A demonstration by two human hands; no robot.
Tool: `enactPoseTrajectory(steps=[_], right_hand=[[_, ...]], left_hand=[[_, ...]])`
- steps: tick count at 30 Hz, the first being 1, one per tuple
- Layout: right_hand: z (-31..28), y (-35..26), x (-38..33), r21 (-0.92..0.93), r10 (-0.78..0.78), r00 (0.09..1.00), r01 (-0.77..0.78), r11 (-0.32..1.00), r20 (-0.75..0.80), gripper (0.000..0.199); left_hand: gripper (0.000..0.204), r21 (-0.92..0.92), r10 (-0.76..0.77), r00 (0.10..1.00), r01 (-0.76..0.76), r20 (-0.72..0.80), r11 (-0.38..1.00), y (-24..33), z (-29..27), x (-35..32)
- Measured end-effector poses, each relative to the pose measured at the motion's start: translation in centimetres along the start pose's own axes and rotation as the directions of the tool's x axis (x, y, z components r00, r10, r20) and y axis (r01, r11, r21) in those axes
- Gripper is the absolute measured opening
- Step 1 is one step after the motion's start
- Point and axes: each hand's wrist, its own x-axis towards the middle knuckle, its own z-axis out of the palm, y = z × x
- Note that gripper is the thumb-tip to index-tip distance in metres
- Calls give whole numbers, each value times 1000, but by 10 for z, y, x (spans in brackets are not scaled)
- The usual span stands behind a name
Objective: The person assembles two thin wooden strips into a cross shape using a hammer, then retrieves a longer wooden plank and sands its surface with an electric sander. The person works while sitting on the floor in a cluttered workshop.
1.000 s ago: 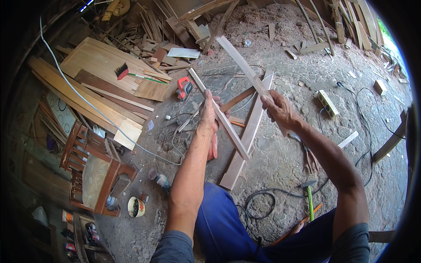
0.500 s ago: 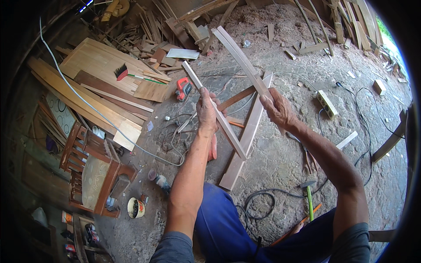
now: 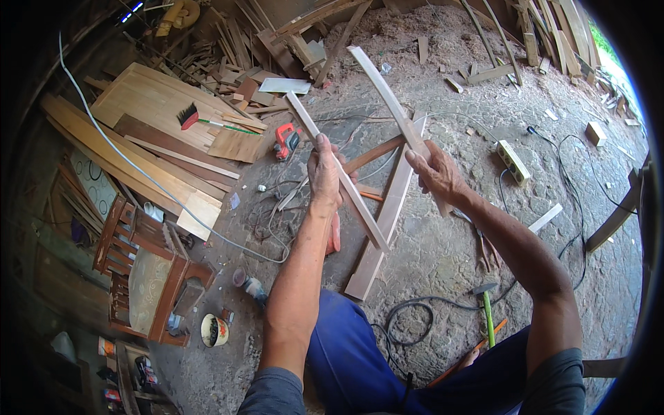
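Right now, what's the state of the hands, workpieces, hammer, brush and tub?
Left hand: closed around left wooden strip
Left wooden strip: held, slanted
Right hand: closed around right wooden strip
Right wooden strip: held, slanted
Brown crosspiece: slanted between the strips; attachment unclear
Green-handled hammer: lying on the ground
Red-headed brush: lying on boards
Tub: open, dark contents inside
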Motion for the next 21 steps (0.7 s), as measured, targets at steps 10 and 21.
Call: enactPoseTrajectory(steps=[10,21], right_hand=[[-8,13,3,341,170,985,-153,928,-23,59],[16,33,-4,518,214,973,-139,844,-87,55]], left_hand=[[47,-360,-92,902,260,421,896,20,22,-18],[32,-312,-195,883,346,426,885,16,34,-35]])
